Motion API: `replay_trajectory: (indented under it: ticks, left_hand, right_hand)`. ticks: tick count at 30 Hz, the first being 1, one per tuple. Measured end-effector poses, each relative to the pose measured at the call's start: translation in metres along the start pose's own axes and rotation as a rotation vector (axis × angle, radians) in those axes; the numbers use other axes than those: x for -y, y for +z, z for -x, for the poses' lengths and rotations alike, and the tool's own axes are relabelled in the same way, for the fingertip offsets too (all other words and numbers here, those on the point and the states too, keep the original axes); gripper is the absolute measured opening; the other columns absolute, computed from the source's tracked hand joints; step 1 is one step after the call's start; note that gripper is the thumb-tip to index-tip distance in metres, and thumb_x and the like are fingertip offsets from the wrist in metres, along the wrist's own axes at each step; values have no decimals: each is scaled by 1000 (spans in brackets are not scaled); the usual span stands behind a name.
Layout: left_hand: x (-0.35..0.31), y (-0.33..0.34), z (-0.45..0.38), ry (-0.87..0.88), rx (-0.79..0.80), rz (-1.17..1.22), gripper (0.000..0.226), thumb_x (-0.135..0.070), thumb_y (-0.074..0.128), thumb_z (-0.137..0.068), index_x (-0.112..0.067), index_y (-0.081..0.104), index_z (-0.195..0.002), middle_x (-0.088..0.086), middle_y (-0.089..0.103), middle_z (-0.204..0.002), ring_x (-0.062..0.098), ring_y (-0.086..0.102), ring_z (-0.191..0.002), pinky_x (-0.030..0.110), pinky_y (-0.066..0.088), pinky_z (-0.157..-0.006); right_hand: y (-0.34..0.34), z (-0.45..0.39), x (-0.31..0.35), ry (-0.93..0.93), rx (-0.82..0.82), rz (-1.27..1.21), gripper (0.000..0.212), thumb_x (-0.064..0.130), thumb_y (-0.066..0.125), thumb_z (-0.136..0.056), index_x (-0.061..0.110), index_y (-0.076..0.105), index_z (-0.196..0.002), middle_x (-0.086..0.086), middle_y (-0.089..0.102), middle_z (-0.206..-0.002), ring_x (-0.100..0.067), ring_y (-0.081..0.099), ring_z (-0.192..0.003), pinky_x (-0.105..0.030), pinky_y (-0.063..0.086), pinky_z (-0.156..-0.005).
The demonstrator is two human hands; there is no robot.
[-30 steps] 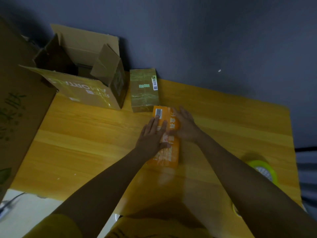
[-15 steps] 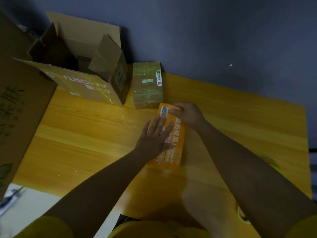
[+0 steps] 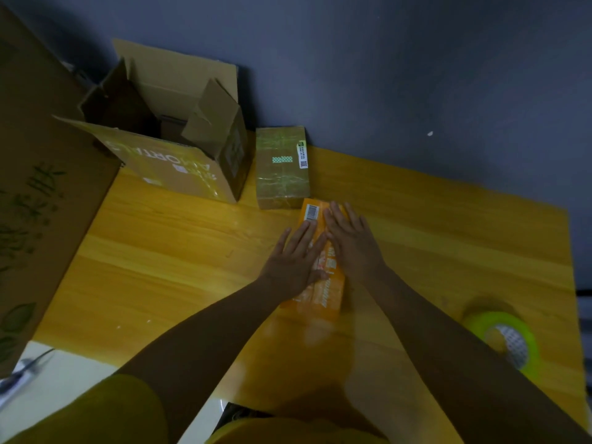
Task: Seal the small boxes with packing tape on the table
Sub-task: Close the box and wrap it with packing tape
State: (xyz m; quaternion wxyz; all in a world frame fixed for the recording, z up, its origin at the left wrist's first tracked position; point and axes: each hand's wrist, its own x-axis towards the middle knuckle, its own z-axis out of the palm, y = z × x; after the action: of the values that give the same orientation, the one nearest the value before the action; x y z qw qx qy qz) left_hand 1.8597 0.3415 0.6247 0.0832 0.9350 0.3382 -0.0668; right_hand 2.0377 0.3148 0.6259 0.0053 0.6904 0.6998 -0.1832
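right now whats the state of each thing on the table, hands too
orange box: lying flat on the table, closed, under both hands
left hand: open, fingers straight, pressing on the orange box
right hand: open, flat on the orange box
taped brown box: closed, wrapped in shiny tape
big carton: open, flaps up
green tape roll: lying flat, untouched

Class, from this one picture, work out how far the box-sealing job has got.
Done: the brown box by the wall looks glossy with tape. In hand: left hand and right hand press flat on the orange box. Left: unclear; the tape roll lies untouched nearby.
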Motion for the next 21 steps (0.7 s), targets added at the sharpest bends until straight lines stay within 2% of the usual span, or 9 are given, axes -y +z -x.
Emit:
replay_trajectory:
  ticks: [3, 5, 7, 9, 11, 15, 17, 19, 21]
  left_hand:
    - [0, 0, 0, 2, 46, -6, 82, -59, -3, -96, -12, 51, -138, 19, 45, -144, 30, 43, -134, 52, 39, -104]
    - [-1, 1, 0, -6, 60, -24, 81, -59, -1, -96, -12, 51, -137, 19, 46, -143, 31, 44, -133, 52, 36, -106]
    - [0, 0, 1, -8, 68, -25, 76, -59, 9, -96, -11, 52, -136, 20, 47, -142, 31, 47, -132, 55, 39, -103]
    - [-1, -3, 1, 1, 63, -38, 71, -57, 22, -91, -11, 54, -134, 20, 50, -140, 32, 49, -129, 58, 43, -96]
    - [-2, -3, 2, 21, 66, -59, 69, -54, 25, -89, -11, 56, -133, 20, 52, -138, 31, 51, -127, 58, 45, -92]
    - [-7, -8, 4, -20, 64, -66, 67, -54, 23, -91, -14, 54, -136, 19, 48, -142, 30, 48, -130, 57, 44, -95]
    - [-10, -14, 3, -34, 10, -121, 66, -54, 19, -96, -15, 31, -149, 20, 24, -155, 30, 26, -143, 56, 28, -109]
    - [-12, -14, 3, -6, 112, -161, 68, -53, 13, -100, -15, -9, -152, 18, -15, -158, 29, -10, -147, 52, 0, -117]
    - [-16, -17, 2, -42, 155, -217, 69, -53, 9, -101, -13, -20, -149, 19, -25, -155, 31, -22, -144, 49, -10, -116]
  right_hand:
    - [-7, -2, 3, 24, 47, 14, 53, 36, 15, -105, 24, 2, -155, 5, -8, -162, -17, -13, -148, -47, 1, -119]
    - [-18, 0, 7, 49, 92, -19, 54, 30, 22, -106, 22, 2, -155, 5, -9, -162, -18, -12, -149, -44, -3, -118]
    - [-22, 14, 17, 89, 44, -112, 54, 25, 26, -105, 17, 6, -155, 1, -5, -163, -18, -10, -149, -41, -3, -119]
    - [-12, 40, 33, 155, -76, -244, 54, 27, 22, -103, 13, 10, -154, -2, -1, -162, -15, -9, -148, -39, -1, -120]
    - [4, 65, 49, 208, -151, -294, 61, 34, 13, -97, 11, 11, -154, -4, 2, -162, -9, -10, -145, -39, 1, -120]
    - [33, 88, 65, 313, -112, -242, 69, 44, 6, -93, 12, 8, -154, -4, 1, -162, -7, -9, -145, -40, 2, -119]
    - [38, 91, 71, 356, -121, -141, 68, 43, 7, -95, 9, 15, -153, -6, 9, -162, -16, 5, -149, -43, 9, -118]
    - [39, 91, 76, 395, -135, -50, 64, 38, 15, -97, 5, 29, -149, -11, 26, -157, -23, 24, -146, -48, 23, -114]
    - [40, 89, 78, 410, -131, 23, 65, 39, 13, -96, 4, 29, -148, -12, 28, -156, -25, 27, -144, -49, 23, -114]
